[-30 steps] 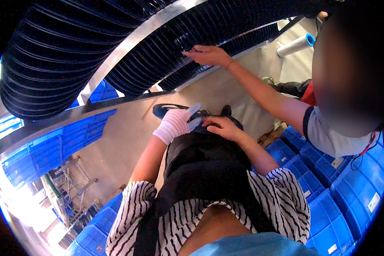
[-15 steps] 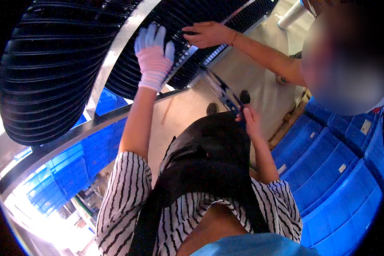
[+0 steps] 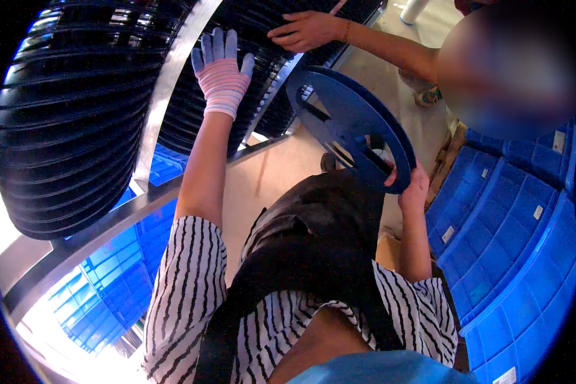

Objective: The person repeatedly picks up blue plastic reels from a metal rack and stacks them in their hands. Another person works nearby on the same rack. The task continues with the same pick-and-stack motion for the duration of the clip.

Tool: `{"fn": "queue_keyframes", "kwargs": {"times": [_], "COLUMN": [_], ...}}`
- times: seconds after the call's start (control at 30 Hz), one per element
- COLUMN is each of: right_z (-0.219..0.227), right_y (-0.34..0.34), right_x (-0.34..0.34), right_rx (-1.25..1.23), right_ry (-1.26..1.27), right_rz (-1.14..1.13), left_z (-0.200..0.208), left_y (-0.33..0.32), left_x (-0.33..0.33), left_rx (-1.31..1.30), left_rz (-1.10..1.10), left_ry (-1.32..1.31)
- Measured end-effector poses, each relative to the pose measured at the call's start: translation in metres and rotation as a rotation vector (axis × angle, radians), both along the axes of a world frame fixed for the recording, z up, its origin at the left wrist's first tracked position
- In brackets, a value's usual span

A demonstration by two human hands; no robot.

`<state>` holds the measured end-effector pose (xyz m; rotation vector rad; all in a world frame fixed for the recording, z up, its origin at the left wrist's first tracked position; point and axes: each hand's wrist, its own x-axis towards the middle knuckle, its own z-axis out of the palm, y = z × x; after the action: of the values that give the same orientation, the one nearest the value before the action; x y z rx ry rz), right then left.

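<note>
Your left hand's [image 3: 221, 73] palm is turned away, so you cannot tell how firmly it meets the middle row of black discs [image 3: 189, 118] in the rack [image 3: 166, 96]. The upper rim of the view cuts that row off, and also the larger row of black discs [image 3: 77, 141] to its left. Part of your right hand [image 3: 415, 187] hides behind the reel [image 3: 352, 115], and a blurred patch covers the co-worker's head. Glare washes out the lower left, beside the blue bins [image 3: 118, 269] seen past the rack's near edge.

Between that near edge and your apron [image 3: 313, 217] you have a stretch of floor [image 3: 262, 166]. Stacked blue bins [image 3: 493, 237] bound your right side, near your right forearm. The co-worker's hand [image 3: 307, 31] reaches across above the reel, its fingers over the middle row, just beside yours.

The dark blue reel hangs tilted in front of you, right of your left hand and well apart from it. Your right hand grasps its lower right rim; your left is spread, fingers apart, with nothing visible in its grip.
</note>
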<state>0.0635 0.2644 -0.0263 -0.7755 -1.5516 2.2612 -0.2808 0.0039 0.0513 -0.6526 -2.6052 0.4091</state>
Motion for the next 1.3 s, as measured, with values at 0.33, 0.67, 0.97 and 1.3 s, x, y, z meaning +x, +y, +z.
{"fn": "queue_keyframes", "kwargs": {"times": [0.33, 0.67, 0.97, 1.3], "right_z": [0.045, 0.074, 0.076, 0.017], "right_y": [-0.013, -0.019, -0.007, -0.06], "right_x": [-0.021, -0.097, -0.071, -0.18], "right_rx": [-0.039, 0.587, 0.572, 0.474], "right_ry": [0.299, 0.322, 0.345, 0.122], "right_rz": [0.069, 0.242, 0.28, 0.293], "left_z": [-0.003, -0.02, -0.031, -0.014], "left_y": [0.006, -0.013, -0.019, -0.004], "left_x": [0.01, 0.001, -0.009, 0.004], "left_rx": [0.104, 0.018, 0.138, 0.043], "left_rz": [0.135, 0.169, 0.107, 0.229], "left_ry": [0.033, 0.098, 0.111, -0.071]}}
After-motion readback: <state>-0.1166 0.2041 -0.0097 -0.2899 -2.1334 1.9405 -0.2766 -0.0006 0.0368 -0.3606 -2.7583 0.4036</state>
